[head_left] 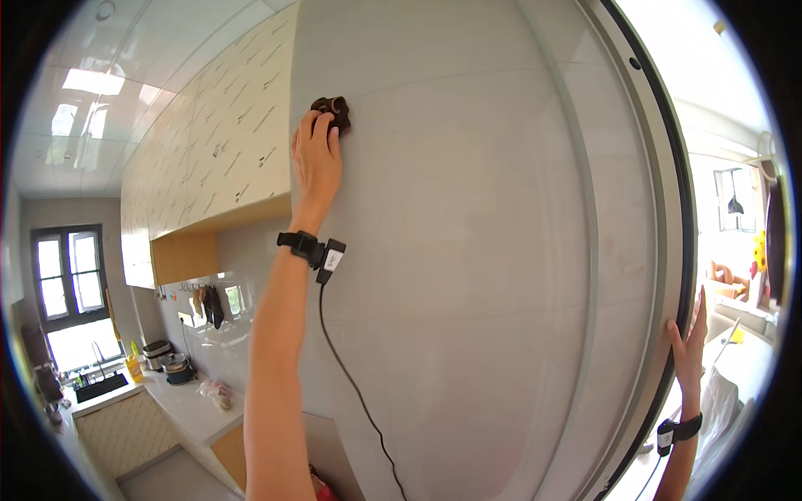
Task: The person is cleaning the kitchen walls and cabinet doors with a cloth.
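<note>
My left hand (317,163) is raised high, its fingers closed over a crumpled dark brown cloth (341,115) pressed to the grey wall panel (451,209). The cloth is just right of the patterned upper cabinet's edge. Far to the right, my right hand (688,355) rests at the dark-edged door frame (683,225). Its thumb and fingers are spread apart, and nothing shows in it. Each wrist wears a black strap with a small cabled device.
Patterned upper cabinets (217,142) hang left of the panel. Below them runs a white counter (180,405) with a cooker (176,367), a yellow bottle (134,367) and a black sink (102,387). Right of the frame is a bright room with clear plastic sheeting (723,409).
</note>
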Demonstrator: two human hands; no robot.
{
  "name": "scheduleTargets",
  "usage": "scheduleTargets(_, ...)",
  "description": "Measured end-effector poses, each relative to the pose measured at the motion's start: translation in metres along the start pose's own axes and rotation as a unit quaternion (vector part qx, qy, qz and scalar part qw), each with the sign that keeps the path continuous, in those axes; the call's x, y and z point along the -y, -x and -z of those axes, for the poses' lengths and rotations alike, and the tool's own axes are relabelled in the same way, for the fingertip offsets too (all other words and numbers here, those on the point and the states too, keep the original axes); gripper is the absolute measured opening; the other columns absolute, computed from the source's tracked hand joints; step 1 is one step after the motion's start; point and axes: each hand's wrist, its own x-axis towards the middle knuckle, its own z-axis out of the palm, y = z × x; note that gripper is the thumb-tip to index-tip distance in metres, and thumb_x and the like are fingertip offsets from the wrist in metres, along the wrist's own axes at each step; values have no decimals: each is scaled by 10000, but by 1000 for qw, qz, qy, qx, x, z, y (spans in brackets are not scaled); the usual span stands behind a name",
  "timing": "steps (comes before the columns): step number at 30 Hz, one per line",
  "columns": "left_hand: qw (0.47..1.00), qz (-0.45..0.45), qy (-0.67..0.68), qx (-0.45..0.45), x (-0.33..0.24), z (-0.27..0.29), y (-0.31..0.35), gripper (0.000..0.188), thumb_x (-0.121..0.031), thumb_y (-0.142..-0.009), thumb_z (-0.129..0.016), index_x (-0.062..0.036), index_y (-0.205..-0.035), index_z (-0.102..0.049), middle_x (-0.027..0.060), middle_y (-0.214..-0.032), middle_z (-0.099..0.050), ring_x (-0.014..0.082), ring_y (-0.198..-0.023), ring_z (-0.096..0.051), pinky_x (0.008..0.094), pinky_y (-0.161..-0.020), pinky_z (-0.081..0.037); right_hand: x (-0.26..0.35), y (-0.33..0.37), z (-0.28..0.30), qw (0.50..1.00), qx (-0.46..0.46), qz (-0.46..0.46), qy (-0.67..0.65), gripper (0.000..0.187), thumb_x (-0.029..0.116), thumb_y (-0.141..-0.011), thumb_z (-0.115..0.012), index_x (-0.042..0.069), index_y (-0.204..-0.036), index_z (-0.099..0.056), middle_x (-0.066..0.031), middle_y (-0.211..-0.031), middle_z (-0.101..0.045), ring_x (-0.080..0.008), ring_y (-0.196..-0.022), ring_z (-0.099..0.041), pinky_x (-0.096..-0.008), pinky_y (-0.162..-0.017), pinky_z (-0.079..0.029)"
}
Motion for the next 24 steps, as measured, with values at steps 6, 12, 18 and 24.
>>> scheduleTargets(6, 986, -160, -16, -39, 20, -20, -21, 346, -51, -1000, -513, -97, -1322, -631, 125, -1338, -561, 363, -1251, -517, 484, -1078, -384, -1, 8, -10, 994, 40, -21, -104, 980, 521, -870, -660, 140, -1625, -166, -154, -1660, -231, -350, -1517, -242, -530, -1216, -246)
scheduleTargets(12, 992, -73, -99, -8, 50, -37, -106, 311, -5, -950, -546, -26, -1239, -658, 146, -1260, -578, 357, -1228, -510, 435, -997, -424, -4, 10, -6, 998, 23, -4, -62, 961, 589, -883, -600, 153, -1625, -174, -136, -1668, -221, -351, -1522, -236, -544, -1224, -230)
scheduleTargets(18, 996, 25, 71, -47, 57, -78, -153, 276, -119, -959, -597, -43, -1215, -665, 184, -1168, -640, 400, -1163, -581, 477, -973, -467, 3, 11, -11, 994, 30, -15, -105, 1051, 710, -831, -587, 168, -1628, -167, -146, -1670, -214, -363, -1519, -240, -571, -1216, -226)
scheduleTargets(24, 991, -119, -59, -14, 116, -121, -191, 411, -288, -1031, -483, -52, -1353, -582, 213, -1428, -539, 424, -1335, -473, 538, -1125, -377, -2, 26, -18, 996, -19, -45, -72, 1219, 830, -696, -621, 174, -1624, -179, -138, -1677, -195, -372, -1516, -240, -623, -1194, -229)
